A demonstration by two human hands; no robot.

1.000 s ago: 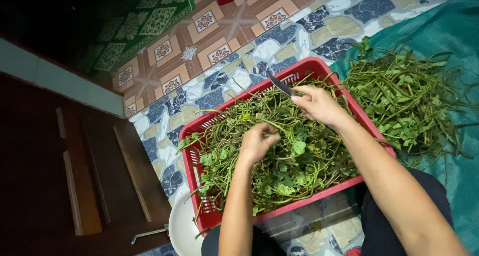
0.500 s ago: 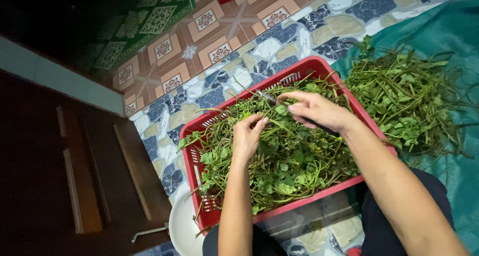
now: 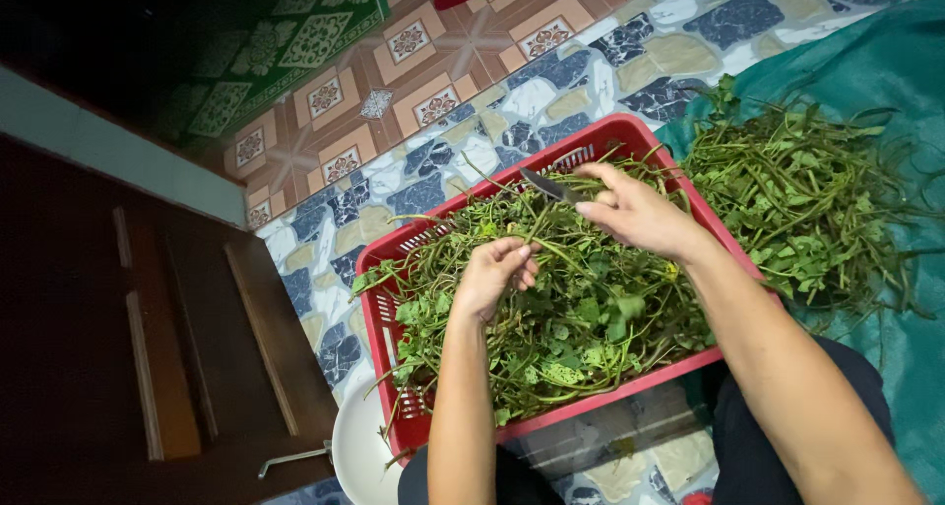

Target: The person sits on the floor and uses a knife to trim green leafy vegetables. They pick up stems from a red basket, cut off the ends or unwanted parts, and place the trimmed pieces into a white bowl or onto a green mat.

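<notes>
Both hands lifted since earlier | left hand (image 3: pixel 495 277) pinches green leafy stem (image 3: pixel 540 231) over red slotted plastic basket (image 3: pixel 630 131) | right hand (image 3: pixel 635 213) grips small dark-bladed knife (image 3: pixel 547 185) | step: trimming; next needs blade on stem.

There is just one camera, and it sits on the person's head. It looks almost straight down, tipped a little forward, so the floor tiles (image 3: pixel 463 82) fill the top of the picture and the person's own lap is at the bottom edge. The camera is close: both arms come up from the bottom and look big. The red basket (image 3: pixel 394 367) sits in the middle. The green sheet (image 3: pixel 886 62) runs off the right side. The left side is dark, so it is hard to tell what is there, maybe a wooden door (image 3: pixel 177 367). No second view shares this scene.
</notes>
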